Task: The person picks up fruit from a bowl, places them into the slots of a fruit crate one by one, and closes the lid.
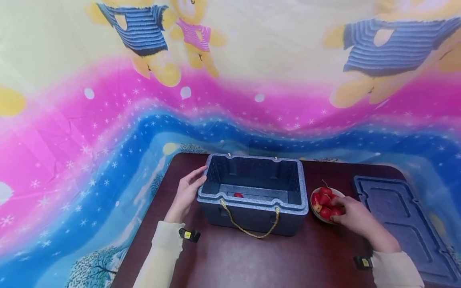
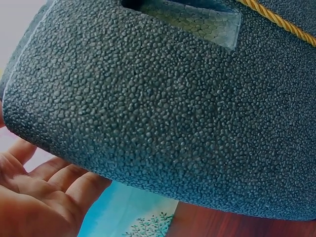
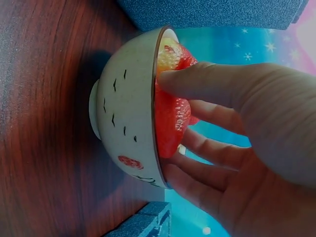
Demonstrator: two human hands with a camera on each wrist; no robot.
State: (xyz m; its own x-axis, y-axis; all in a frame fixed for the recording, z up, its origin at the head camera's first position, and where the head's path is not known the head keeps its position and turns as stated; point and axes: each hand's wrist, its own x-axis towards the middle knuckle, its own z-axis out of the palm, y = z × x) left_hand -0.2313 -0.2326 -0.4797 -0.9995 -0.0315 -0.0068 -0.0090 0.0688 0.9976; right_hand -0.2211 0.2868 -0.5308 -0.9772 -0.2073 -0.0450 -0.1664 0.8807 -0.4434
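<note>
A dark blue-grey foam box (image 1: 248, 218) with rope handles stands without its lid; one red fruit (image 1: 238, 195) lies inside it. My left hand (image 1: 186, 194) touches the box's left end, and its fingers look fairly straight in the left wrist view. To the right of the box is a small pale bowl (image 3: 126, 106) with a brown rim, heaped with red fruits (image 1: 325, 192) like small apples, one partly yellow. My right hand (image 1: 354, 216) reaches over the bowl's rim, with thumb and fingers on either side of a red fruit (image 3: 170, 121).
A dark blue-grey lid (image 1: 399, 216) lies at the table's right side, beyond the bowl. A gold rope handle (image 1: 248, 232) hangs at the box's front. Behind the brown table (image 1: 248, 260) hangs a printed cloth (image 1: 245, 104) with bears and snowflakes.
</note>
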